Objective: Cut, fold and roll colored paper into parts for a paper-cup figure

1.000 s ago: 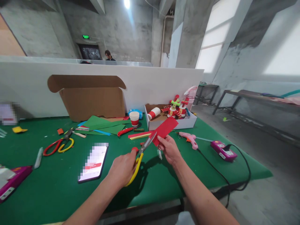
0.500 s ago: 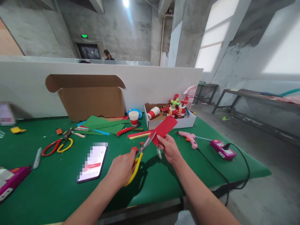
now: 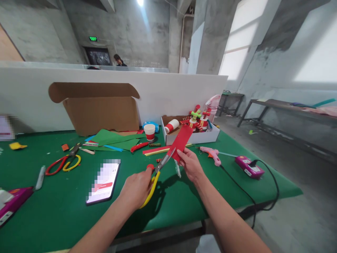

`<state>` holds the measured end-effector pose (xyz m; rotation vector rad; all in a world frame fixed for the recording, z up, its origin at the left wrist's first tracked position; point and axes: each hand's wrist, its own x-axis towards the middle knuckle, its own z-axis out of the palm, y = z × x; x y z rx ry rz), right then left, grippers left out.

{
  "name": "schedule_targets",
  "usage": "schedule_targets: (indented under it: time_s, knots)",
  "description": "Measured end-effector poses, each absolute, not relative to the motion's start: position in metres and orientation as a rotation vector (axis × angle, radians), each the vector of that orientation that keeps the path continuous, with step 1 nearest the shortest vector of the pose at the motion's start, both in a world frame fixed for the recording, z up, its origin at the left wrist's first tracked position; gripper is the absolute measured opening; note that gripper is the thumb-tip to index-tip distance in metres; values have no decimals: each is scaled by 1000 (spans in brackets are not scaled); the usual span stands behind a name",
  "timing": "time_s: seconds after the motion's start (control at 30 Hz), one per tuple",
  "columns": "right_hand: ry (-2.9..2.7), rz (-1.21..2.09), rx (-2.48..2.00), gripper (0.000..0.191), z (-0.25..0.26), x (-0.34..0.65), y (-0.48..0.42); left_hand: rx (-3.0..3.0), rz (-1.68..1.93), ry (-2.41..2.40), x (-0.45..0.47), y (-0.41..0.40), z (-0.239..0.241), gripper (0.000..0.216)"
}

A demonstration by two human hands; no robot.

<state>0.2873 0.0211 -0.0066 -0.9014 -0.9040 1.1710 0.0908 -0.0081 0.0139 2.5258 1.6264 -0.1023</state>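
Note:
My left hand (image 3: 138, 188) is closed around the handles of a pair of scissors (image 3: 153, 189), one handle yellow and the other red. Their blades point up and right and meet the lower left edge of a strip of red paper (image 3: 184, 137). Pinched between the thumb and fingers of my right hand (image 3: 191, 164), the paper is held tilted above the table, in front of the white box. Whether the blades are fully closed on the paper is hard to make out. A small clear piece (image 3: 178, 169) lies on the table below the paper.
On the green table (image 3: 65, 218) lie a phone (image 3: 104, 182), second scissors (image 3: 63, 163), green paper sheets (image 3: 116, 138), a paper cup (image 3: 149, 132) and a pink glue gun (image 3: 212, 154) with its cord. Behind them stands a white box (image 3: 192, 139) holding cup figures. A person (image 3: 119, 61) is beyond the partition.
The red paper has turned steeper, and its top end has swung left, with my right hand slightly lower. My left hand and the scissors stay almost in place. The whole view has shifted slightly.

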Motion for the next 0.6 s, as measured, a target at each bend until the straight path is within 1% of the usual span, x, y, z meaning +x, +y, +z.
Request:
schedule_targets:
  time_s: [0.27, 0.6]
  knots:
    - [-922, 1169, -896, 33, -6, 288, 21, 2538, -107, 1631, 90, -8, 12, 41]
    - [-895, 1172, -936, 38, -5, 289, 21, 2541, -111, 1619, 90, -8, 12, 39]
